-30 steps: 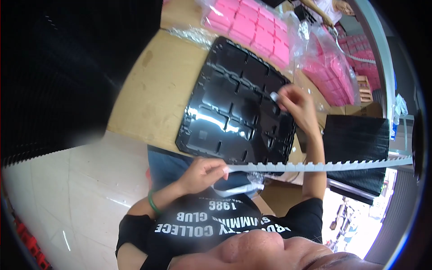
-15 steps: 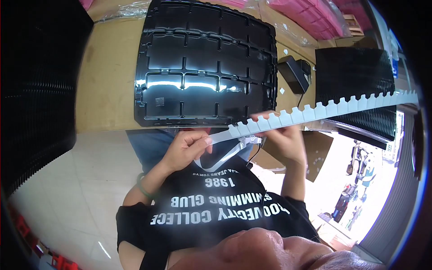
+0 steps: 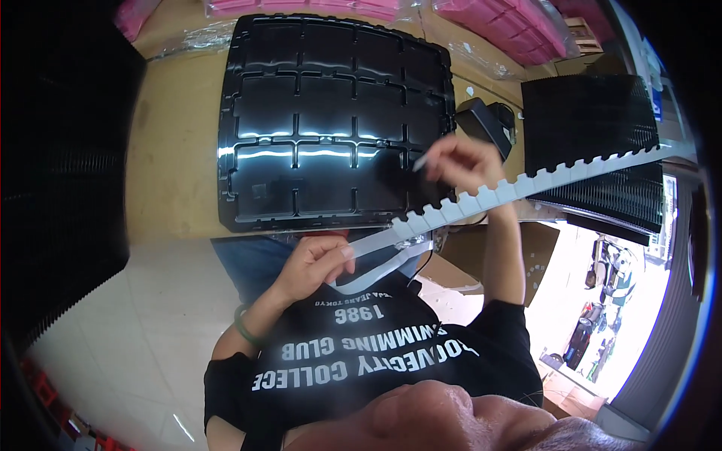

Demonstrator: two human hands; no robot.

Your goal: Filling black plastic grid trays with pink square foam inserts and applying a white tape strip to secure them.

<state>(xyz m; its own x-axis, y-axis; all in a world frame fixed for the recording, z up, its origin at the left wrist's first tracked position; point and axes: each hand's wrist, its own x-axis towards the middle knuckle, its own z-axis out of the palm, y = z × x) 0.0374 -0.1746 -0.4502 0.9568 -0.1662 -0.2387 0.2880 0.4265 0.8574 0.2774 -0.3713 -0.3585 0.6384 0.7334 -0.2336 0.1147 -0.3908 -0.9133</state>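
pinching left hand [image 3: 312, 264]: thumb and fingers closed on a smooth section of the white strip; a green bangle [image 3: 244, 325] sits on the wrist.
white strip [image 3: 481, 197]: toothed along its upper edge — rises from the left hand toward the right rim of the view, passing in front of the right wrist.
strip tail [image 3: 382, 269]: loops below the left hand, in front of the black shirt [image 3: 406, 323].
right hand [image 3: 468, 161]: at the lower right part of the black tray, thumb and fingertips closed on a small pale piece [image 3: 419, 162] — blurred; contact with the tray cannot be told.
black tray [image 3: 323, 101]: glossy, divided into rectangular cells, lying on the brown table [image 3: 173, 135].
black box [image 3: 483, 124]: just right of the tray.
ribbed black stack [image 3: 583, 113]: farther right, partly behind the strip.
pink packs [image 3: 504, 26]: beyond the tray.
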